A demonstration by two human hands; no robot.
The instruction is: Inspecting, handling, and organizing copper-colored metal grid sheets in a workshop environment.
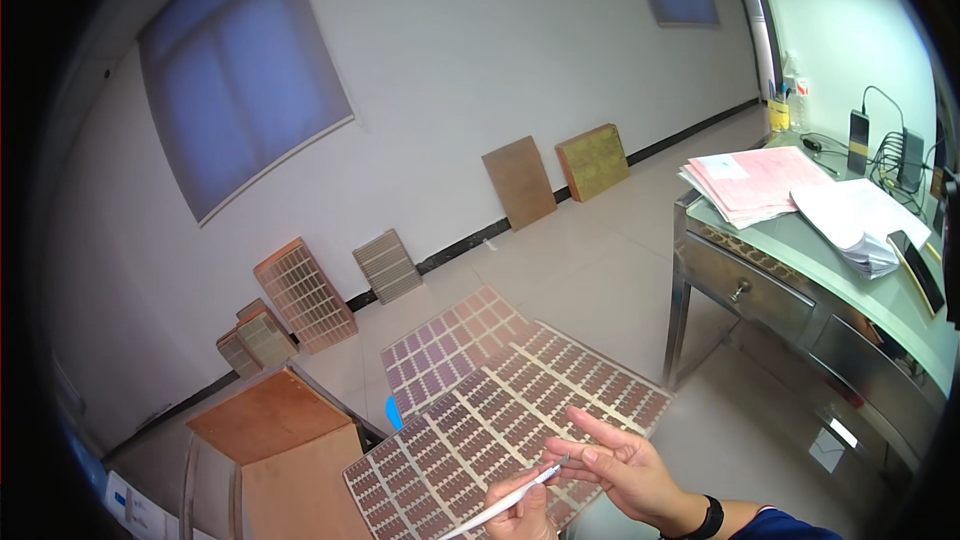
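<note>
My left hand (522,514) is closed round a slim white pen-like tool (500,507) with a narrow grey tip. The tool slants up to the right, its tip close to the fingers of my right hand (632,472). That hand has its index finger stretched out and its fingers apart; I cannot tell whether they touch the tip. A black band circles my right wrist. Under both hands lies a large flat panel (430,460), with rows of brown toothed blocks parted by pale strips. A second, pinkish-purple gridded panel (440,345) lies just beyond it.
To the right, a metal desk (750,275) holds pink papers (765,180), white sheets (850,220), a phone (918,275) and cables. An open wooden box-like piece (290,430) stands left. Several panels, including a gridded one (305,295) and a plain brown one (520,182), lean along the wall.
</note>
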